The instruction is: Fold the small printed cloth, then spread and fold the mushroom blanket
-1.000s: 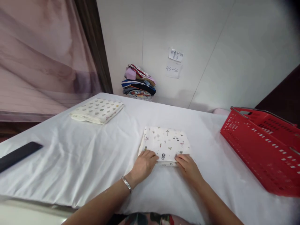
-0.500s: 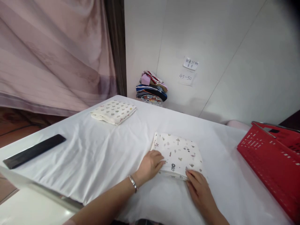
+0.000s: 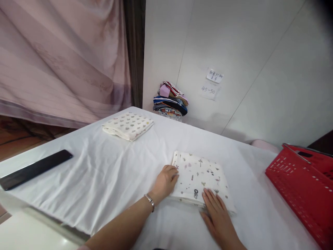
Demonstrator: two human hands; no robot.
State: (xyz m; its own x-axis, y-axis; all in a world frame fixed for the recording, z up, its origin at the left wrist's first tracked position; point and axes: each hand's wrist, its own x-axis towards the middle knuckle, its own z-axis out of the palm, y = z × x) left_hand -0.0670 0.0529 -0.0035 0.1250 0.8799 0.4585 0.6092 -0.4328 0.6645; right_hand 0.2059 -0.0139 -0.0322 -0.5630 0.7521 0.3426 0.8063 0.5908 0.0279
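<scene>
"Your hands?"
"My right hand (image 3: 218,217) lies open on the cloth (image 3: 192,177), lower centre; my half-open left hand (image 3: 164,181) touches its left side, gripping nothing."
"How far along?"
"It's folded flat, like the other cloth (image 3: 127,125), upper left. What's left, I can't tell."

a white-covered table (image 3: 117,177) bears two folded printed cloths (image 3: 201,177), a black slab (image 3: 36,168) and a red basket (image 3: 301,187).

The folded cloth (image 3: 199,177), white with small scattered prints (a palm tree and sunglasses among them), lies flat on the bench (image 3: 114,173) in a neat rectangle, slightly skewed, its layered near edge showing and its left edge a little uneven.
</scene>
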